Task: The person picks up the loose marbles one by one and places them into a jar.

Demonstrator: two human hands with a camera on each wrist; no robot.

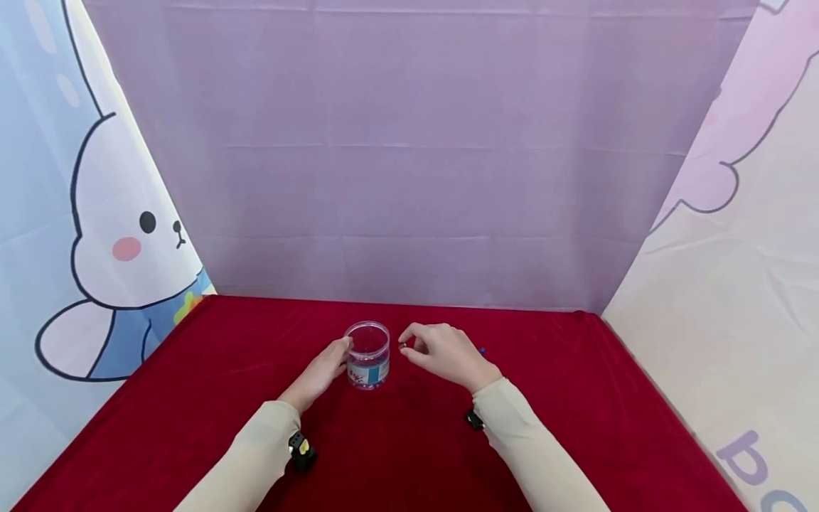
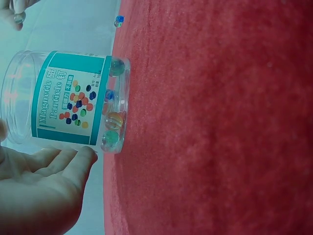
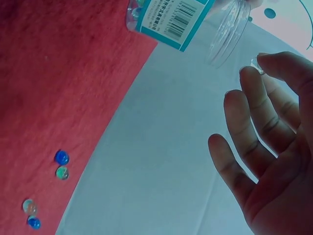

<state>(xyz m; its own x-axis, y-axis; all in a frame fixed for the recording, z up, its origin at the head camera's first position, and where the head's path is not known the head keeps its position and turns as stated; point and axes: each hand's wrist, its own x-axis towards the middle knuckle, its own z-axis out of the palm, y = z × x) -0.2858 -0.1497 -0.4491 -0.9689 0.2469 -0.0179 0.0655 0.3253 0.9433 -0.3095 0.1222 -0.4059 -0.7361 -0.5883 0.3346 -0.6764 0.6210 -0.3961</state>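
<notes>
Right hand [image 1: 448, 353] pinches one clear marble [image 3: 257, 64] between thumb and forefinger; other fingers bent loosely, holding nothing. Marble is up off the table, just to the right of the jar [image 1: 367, 361] and near its rim, but not over the mouth. Left hand [image 1: 322, 373] grasps the jar from its left side, lightly by the look of it: thumb up by the rim, fingers laid against the wall. Jar stands upright, lidless, on the red cloth [image 1: 397, 455]; through the clear plastic below the label [image 2: 68, 98], several marbles lie on the bottom, some green, a blue, one amber-tinted. Farther right on the cloth, four loose marbles [image 3: 62, 157] in two close pairs, best seen from the right wrist; from the head only a speck of blue shows beyond the hand. Step in hand, as I judge it: the carry, one marble between table and jar, with the filling partly done. Next move would call for a short shift left, fingertips above the open mouth, then an easing of the pinch, left hand keeping the jar from tipping. Small, slick marble; could slip early or click off the rim. Behind everything, a plain lilac curtain [image 1: 409, 156]; rabbit-print sheet [image 1: 128, 213] to the left.
</notes>
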